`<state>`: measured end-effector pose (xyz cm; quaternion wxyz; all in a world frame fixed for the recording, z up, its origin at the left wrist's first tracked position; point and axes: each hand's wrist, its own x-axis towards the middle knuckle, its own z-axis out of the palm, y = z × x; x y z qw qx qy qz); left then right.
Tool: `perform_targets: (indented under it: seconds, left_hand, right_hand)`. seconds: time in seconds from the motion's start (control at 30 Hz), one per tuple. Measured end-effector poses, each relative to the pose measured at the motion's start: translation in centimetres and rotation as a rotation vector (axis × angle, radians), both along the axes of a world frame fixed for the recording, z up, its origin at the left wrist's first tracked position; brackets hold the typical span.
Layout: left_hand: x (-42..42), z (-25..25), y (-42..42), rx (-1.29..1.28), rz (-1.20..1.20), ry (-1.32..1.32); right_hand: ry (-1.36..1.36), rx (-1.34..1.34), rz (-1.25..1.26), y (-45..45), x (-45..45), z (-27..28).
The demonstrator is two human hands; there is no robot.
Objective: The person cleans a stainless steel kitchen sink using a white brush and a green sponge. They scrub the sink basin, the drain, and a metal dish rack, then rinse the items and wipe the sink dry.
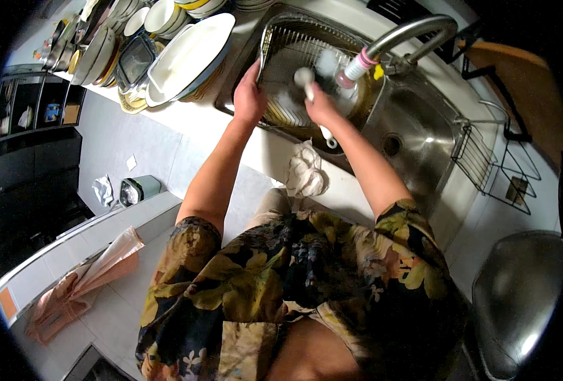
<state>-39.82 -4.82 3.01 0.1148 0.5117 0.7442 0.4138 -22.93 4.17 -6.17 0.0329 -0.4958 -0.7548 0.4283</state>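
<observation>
My left hand grips the left rim of a metal wire rack. The rack sits tilted in the left basin of a stainless steel sink, over a round vessel with sudsy water. Held in my right hand is a white-handled scrub brush, its blurred round head over the rack. The handle's looped end sticks out below my palm. A faucet with a pink-ringed nozzle hangs just right of the brush. The rack's lower wires are partly hidden by my hands and the suds.
Stacked bowls and large oval dishes crowd the counter at left. A crumpled whitish cloth lies at the counter's front edge. Right of the second basin is a black wire rack. A small trash bin stands on the floor.
</observation>
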Motion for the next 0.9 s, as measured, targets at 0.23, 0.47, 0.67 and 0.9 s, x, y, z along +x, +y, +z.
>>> perform_targets:
  seconds: [0.23,0.47,0.67,0.9]
  left_hand:
    - [0.1,-0.5,1.0,0.014,-0.029,0.008]
    - [-1.2,-1.5,0.8,0.073,-0.087,0.017]
    - [-1.9,-0.9,2.0,0.050,-0.148,0.030]
    - [-3.8,0.1,3.2,-0.078,-0.143,-0.054]
  right_hand:
    - [0.017,0.112,-0.188,4.4,-4.5,1.8]
    - [0.009,0.127,0.109,1.1,-0.6,0.4]
    - [0.035,0.229,-0.228,4.7,-4.2,1.8]
    - [0.022,0.178,-0.162,0.9,-0.6,-0.5]
